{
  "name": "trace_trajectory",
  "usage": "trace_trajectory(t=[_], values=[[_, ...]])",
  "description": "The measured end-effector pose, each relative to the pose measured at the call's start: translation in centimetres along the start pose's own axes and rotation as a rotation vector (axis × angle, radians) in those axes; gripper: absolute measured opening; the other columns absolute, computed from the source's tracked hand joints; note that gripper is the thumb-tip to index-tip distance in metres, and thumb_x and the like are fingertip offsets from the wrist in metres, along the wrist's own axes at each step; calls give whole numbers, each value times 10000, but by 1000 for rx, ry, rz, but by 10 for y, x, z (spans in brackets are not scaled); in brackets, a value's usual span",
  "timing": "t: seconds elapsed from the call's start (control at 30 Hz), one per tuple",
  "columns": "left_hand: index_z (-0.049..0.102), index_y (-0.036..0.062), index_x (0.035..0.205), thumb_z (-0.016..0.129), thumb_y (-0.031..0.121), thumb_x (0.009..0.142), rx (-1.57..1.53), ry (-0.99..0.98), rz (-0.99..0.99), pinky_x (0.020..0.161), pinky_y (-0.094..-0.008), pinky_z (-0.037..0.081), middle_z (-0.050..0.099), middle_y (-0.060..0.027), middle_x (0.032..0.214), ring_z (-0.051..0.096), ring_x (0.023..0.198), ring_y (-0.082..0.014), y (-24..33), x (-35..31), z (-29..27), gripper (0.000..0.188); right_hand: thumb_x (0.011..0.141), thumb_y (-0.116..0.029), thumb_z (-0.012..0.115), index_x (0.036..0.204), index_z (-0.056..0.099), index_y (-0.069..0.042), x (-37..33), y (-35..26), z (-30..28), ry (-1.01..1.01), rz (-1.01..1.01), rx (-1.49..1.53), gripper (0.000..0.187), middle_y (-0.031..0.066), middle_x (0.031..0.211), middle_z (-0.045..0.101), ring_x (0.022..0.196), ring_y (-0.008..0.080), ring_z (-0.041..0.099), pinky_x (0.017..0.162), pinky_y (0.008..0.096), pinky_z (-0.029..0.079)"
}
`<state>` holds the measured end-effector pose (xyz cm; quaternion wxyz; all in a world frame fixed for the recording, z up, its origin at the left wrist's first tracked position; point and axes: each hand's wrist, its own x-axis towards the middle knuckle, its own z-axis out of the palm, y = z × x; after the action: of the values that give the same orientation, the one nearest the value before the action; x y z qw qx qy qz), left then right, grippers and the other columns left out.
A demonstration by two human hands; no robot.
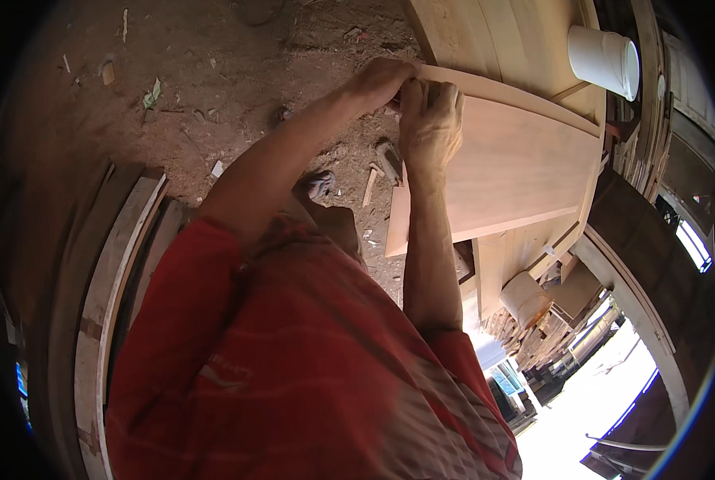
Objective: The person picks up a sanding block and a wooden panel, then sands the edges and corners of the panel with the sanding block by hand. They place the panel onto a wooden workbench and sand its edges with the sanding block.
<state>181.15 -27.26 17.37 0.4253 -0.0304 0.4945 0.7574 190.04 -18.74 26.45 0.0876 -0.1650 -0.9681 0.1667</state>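
A pale wooden panel (517, 160) with raised strips along its edges lies ahead of me, to the right of my arms. At its far left corner my two hands are close together. My left hand (383, 82) is closed at the end of the long edge strip (509, 94), its fingertips partly hidden. Just nearer, my right hand (432, 128) is bent at the wrist with its fingers curled in over the same corner. Whatever is pinched between its fingers cannot be made out.
On the pale boards beyond the panel sits a white bucket (601, 62). A hammer (370, 184) lies on the dirt floor among wood scraps. Long planks (109, 320) stand at the left. A second bucket (525, 298) is at the right, near a bright opening.
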Motion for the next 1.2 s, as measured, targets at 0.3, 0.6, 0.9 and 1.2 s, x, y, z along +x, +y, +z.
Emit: trace_trajectory(t=[0.3,0.6,0.9,1.2], values=[[688,-25,1235,505,364,1089,-1,30,-64,882,-411,637,720,-151,1184,719,1072,-268,4,-4,-6,454,990,-198,716,1116,631,-29,-46,14,-6,-52,15,73,228,186,1036,678,956,426,667,776,527,556],[690,-40,1106,490,330,1096,79,39,32,739,-365,619,698,-108,910,708,824,-200,-3,-4,-4,421,1005,-232,687,1124,591,-36,-78,25,-9,3,-5,109,249,204,1041,649,910,460,659,736,570,535],[720,-22,1169,535,306,1078,6,74,128,677,-350,600,719,-95,903,696,744,-179,-15,11,3,387,1004,-269,683,1059,578,-51,-27,19,-11,-14,50,61,248,211,1010,612,896,463,655,693,571,533],[614,44,1397,560,438,1064,-66,-38,-67,856,-360,590,677,-88,1181,675,1053,-178,-13,6,-20,519,977,-259,703,1048,588,-75,8,0,3,21,125,62,228,149,1004,617,941,383,680,732,514,560]])
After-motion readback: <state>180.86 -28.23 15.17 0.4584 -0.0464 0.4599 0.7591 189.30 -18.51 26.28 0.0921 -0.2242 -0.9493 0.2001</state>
